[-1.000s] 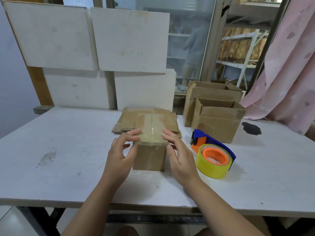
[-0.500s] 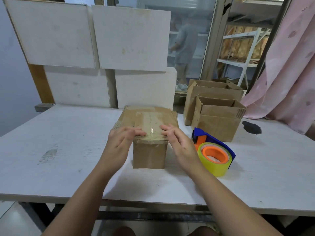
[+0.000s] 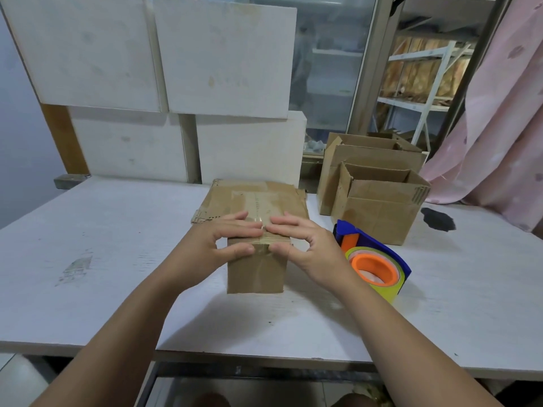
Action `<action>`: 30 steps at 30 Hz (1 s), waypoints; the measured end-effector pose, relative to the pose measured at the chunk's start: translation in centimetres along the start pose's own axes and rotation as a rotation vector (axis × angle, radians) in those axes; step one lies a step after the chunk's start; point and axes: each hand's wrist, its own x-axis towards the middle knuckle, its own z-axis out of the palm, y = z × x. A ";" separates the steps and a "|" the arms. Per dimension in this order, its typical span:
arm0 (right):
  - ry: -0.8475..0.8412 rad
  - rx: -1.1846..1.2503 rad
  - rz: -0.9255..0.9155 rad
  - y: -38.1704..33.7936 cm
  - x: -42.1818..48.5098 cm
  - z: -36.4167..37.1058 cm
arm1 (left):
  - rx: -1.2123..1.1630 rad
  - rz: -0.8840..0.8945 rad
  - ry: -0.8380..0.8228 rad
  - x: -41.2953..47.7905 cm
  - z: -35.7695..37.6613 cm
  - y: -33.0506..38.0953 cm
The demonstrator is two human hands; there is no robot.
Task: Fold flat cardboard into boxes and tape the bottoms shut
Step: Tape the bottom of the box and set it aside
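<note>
hands closer, left (image 3: pixel 205 251) and right (image 3: pixel 314 254), on tape-glossed brown box (image 3: pixel 255 274)

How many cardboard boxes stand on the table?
3. One box at centre under the left hand and right hand; a front open box and a rear open box at the table right rear. More may be hidden behind them.
</note>
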 end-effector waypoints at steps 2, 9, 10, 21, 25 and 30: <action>-0.008 -0.037 -0.028 0.3 0.0 -0.1 | 0.032 0.027 0.030 -0.1 0.3 -0.4; 0.118 -0.138 -0.127 1.2 -0.5 1.0 | 0.131 0.161 0.305 -0.7 2.8 -1.4; 0.142 -0.143 -0.131 1.2 -0.7 1.4 | 0.117 0.167 0.332 -0.6 3.3 -1.4; 0.231 -0.121 -0.187 1.5 -1.2 2.2 | -0.005 0.124 0.388 -0.5 4.0 -1.2; 0.197 -0.212 -0.205 1.8 -1.4 1.8 | -0.002 0.102 0.232 -0.8 2.5 -1.6; 0.208 -0.216 -0.246 1.9 -1.4 1.6 | 0.049 0.122 0.104 -0.9 1.2 -1.8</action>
